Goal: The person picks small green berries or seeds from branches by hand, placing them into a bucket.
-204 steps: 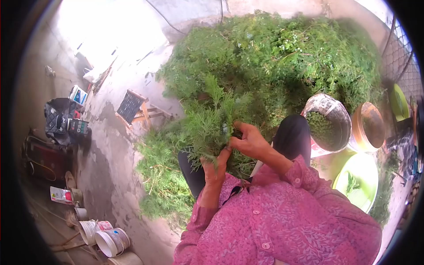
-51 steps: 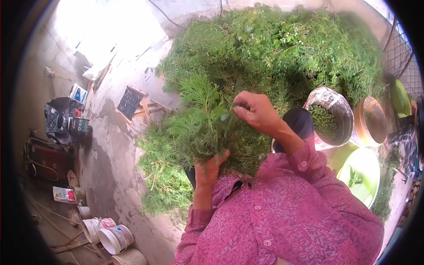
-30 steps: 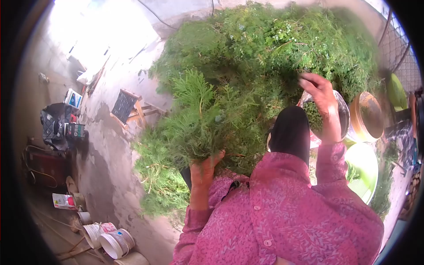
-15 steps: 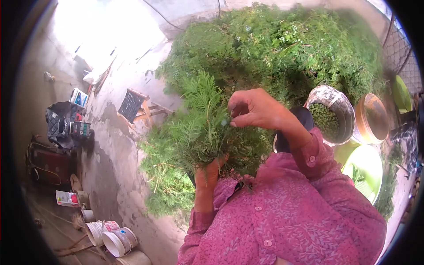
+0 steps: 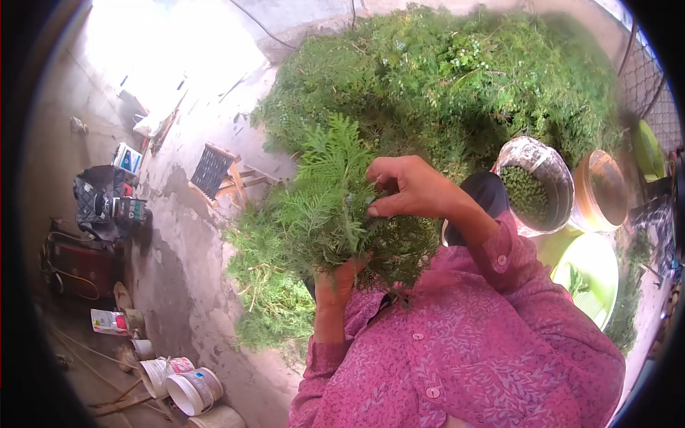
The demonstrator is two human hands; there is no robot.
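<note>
My left hand (image 5: pixel 335 285) is closed round the base of a bunch of green, scale-leaved conifer sprigs (image 5: pixel 328 192), held upright in front of my chest. Foliage covers most of its fingers. On the right side of the bunch is my right hand (image 5: pixel 412 187), its thumb and forefinger curved and parted at the leaves. I see nothing between those two fingertips; the other fingers are folded and partly hidden. A bucket (image 5: pixel 560 178) with a whitish, stained wall stands to the right, holding many small green cones or berries (image 5: pixel 523 189).
A large heap of cut conifer branches (image 5: pixel 442 78) lies ahead, with more branches (image 5: pixel 271 299) at lower left. An orange-tan bucket (image 5: pixel 606 189) and a light green basin (image 5: pixel 599 274) stand right. Left are a small folding stool (image 5: pixel 214 171), a black bag (image 5: pixel 100 196) and white buckets (image 5: pixel 187 392).
My right hand has dropped slightly, and its thumb and forefinger have spread further apart at the leaves. The sprigs have shifted a little in my left hand.
</note>
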